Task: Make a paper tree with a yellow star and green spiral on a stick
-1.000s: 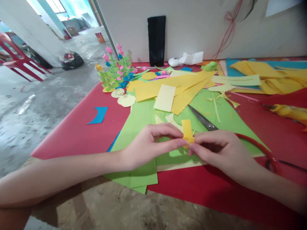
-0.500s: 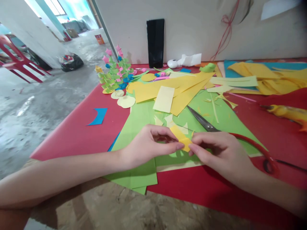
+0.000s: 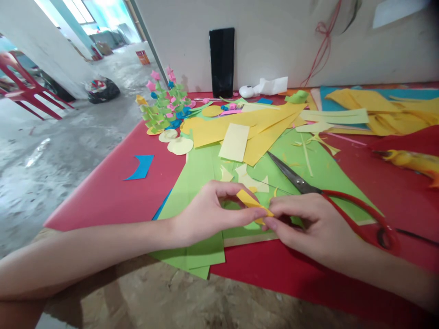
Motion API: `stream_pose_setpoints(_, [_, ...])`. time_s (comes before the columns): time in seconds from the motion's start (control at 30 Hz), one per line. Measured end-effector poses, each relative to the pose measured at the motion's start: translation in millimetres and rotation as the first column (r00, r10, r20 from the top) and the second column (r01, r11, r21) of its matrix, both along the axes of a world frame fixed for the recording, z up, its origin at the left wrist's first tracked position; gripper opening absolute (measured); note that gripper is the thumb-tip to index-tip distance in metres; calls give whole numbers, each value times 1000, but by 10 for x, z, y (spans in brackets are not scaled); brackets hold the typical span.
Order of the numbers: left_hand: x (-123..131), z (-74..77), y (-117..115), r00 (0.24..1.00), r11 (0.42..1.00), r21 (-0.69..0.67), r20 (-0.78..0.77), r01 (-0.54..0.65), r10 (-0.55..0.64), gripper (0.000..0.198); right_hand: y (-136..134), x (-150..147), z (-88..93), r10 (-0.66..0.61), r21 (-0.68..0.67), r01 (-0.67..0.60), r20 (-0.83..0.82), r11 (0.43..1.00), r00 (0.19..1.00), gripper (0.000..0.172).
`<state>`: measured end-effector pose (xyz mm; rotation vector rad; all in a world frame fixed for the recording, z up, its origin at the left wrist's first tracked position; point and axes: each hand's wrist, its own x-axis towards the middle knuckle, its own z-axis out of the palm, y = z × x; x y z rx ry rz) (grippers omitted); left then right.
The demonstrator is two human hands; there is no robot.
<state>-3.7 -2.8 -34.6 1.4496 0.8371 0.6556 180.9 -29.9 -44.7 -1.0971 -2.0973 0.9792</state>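
One yellow paper strip [image 3: 247, 199], nearer me than the scissors [image 3: 300, 183], pinched in the fingertips of both my left hand [image 3: 212, 212] and right hand [image 3: 307, 221]; step, apparently: folding. Next move, I judge, calls for a firm crease. Green sheet [image 3: 329, 172]: beneath the scissors.

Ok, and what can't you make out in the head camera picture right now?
All in the head view:
Yellow strip: its near end is partly hidden by the fingers of the left hand and right hand, so any fold there is unclear.
Scissors: part of the red handles is behind the right hand.
Yellow tool: cut off by the right edge.
Orange box: its markings are too small and blurred to read.
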Motion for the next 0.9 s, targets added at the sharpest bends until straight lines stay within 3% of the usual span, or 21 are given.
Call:
stream_pose_setpoints(0.37, [-4, -17, 13, 999, 996, 87, -38, 27, -24, 7, 16, -1, 9, -32, -68, 31, -16, 997, 999, 25])
stream_pose_setpoints(0.9, [20, -20, 22, 981, 973, -216, 154, -87, 122, 5, 4, 9, -17, -15, -51, 14, -23, 999, 1000, 17])
